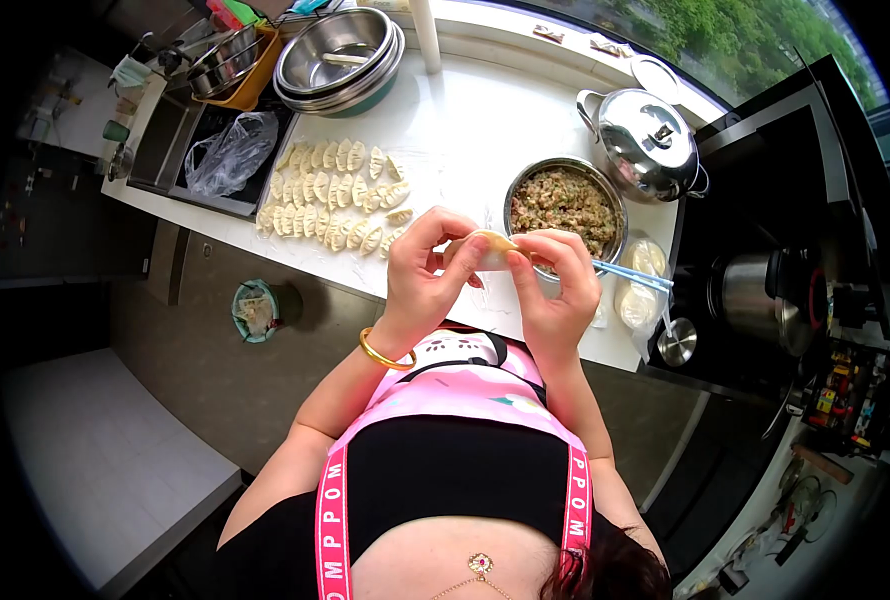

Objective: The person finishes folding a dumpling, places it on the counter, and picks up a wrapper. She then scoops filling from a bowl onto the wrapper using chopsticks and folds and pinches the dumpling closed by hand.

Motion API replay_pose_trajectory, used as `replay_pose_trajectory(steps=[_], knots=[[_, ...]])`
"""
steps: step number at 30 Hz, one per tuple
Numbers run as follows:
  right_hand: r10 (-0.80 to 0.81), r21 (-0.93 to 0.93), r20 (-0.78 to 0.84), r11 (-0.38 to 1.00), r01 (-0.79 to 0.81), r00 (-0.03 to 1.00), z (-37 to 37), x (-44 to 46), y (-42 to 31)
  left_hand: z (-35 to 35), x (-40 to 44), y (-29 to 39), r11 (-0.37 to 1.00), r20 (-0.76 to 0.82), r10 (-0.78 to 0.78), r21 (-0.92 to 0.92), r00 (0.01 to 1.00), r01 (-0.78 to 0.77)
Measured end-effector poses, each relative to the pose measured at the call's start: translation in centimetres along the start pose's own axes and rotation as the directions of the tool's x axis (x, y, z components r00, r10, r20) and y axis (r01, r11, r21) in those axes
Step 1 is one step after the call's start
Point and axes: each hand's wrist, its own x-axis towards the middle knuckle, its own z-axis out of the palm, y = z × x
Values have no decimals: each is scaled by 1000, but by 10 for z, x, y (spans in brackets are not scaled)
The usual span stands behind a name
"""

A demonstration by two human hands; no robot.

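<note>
A folded dumpling is pinched between both hands above the counter's front edge. My left hand, with a gold bangle at its wrist, closes on the dumpling's left end. On the other end, the thumb and fingers of my right hand press the dough edge together. Just behind my right hand stands a metal bowl of minced filling, with blue chopsticks sticking out over its right rim. Rows of shaped dumplings lie on the white counter to the left.
Stacked metal bowls stand at the back left, near a sink with a plastic bag. A lidded pot is at the back right. Bagged dough wrappers lie beside the stove, which holds another pot. A bin is on the floor.
</note>
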Motion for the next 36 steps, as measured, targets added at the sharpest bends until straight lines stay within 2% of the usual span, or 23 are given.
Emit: replay_pose_trajectory(steps=[4, 6, 7, 9, 13, 15, 18, 28, 29, 31, 33, 36], knots=[[-41, -54, -3, 998, 41, 999, 1, -4, 6, 1, -1, 0, 1000, -15, -8, -9, 1000, 7], [-126, -174, -5, 977, 123, 992, 2, -5, 8, 2, -3, 1, 1000, -25, -10, -4, 1000, 9], [-126, -173, -4, 977, 124, 992, 3, -4, 7, 2, -3, 1, 1000, -32, -11, 1, 999, 11], [-236, -255, 20, 938, 234, 971, 3, -3, 6, 2, -4, 1, 1000, -38, -3, 17, 999, 4], [-259, -284, 3, 926, 249, 966, 5, -5, 7, 4, -5, 1, 996, -52, 36, 85, 998, -32], [-64, -103, -8, 993, 63, 998, 5, -10, 7, 3, -6, 1, 995, -56, 41, 89, 998, -36], [-9, 8, 9, 1000, 9, 1000, 5, -4, -3, 3, -7, 3, 995, -57, 47, 95, 997, -41], [-84, -61, 30, 994, 85, 996, -7, -11, 0, 12, -15, 8, 990, 23, 19, 138, 1000, -22], [-47, -46, 40, 998, 48, 998, -9, -10, -4, 14, -15, 7, 990, 25, 22, 138, 999, -25], [-11, -32, 49, 999, 13, 999, -15, -12, -7, 16, -17, 5, 1000, -14, -14, 5, 1000, 14], [30, 76, 5, 997, -30, 1000, -23, -16, -6, 20, -18, 7, 1000, -23, -3, 7, 1000, 3], [35, 60, 1, 998, -35, 999, -35, -21, -4, 29, -21, 7, 1000, -33, 5, 1, 999, -5]])
